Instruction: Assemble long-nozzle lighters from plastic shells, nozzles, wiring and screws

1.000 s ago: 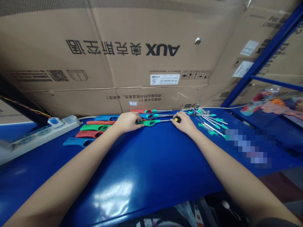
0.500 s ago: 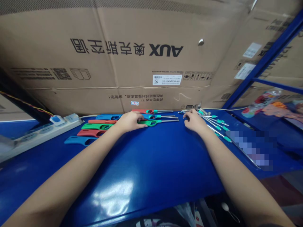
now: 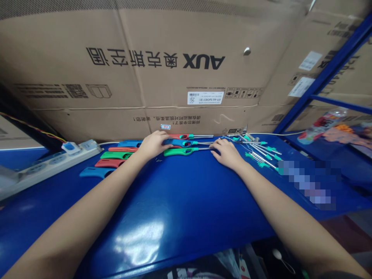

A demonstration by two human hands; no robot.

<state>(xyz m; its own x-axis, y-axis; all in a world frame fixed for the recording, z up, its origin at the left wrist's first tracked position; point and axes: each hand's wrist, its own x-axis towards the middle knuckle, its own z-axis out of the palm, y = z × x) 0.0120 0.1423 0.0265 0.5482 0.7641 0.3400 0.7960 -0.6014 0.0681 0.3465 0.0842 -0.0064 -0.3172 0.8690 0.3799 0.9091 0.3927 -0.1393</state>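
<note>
My left hand (image 3: 154, 145) is closed around the rear end of a blue lighter (image 3: 182, 143), thumb below and fingers above. Beyond it lies a long-necked red lighter (image 3: 178, 136), and on the near side a green lighter (image 3: 178, 152). My right hand (image 3: 227, 153) rests with bent, slightly parted fingers at the tips of the metal tubes. Its fingertips touch or nearly touch them; which tube they meet is unclear. Left of my left hand lie loose handle shells: blue (image 3: 128, 143), green (image 3: 116, 155), red (image 3: 109, 163) and another blue (image 3: 97, 172).
Loose metal tubes with teal ends (image 3: 261, 149) are heaped right of my right hand. A white power strip (image 3: 54, 164) lies at left. Cardboard (image 3: 162, 89) stands behind the blue tabletop (image 3: 186, 201). A bottle (image 3: 322, 126) lies at far right beside a blue frame (image 3: 331, 73).
My left hand has slid slightly left. My right hand has moved left from the heap to the lighter tips. The green lighter sits a little further left, and a tube in the heap has shifted.
</note>
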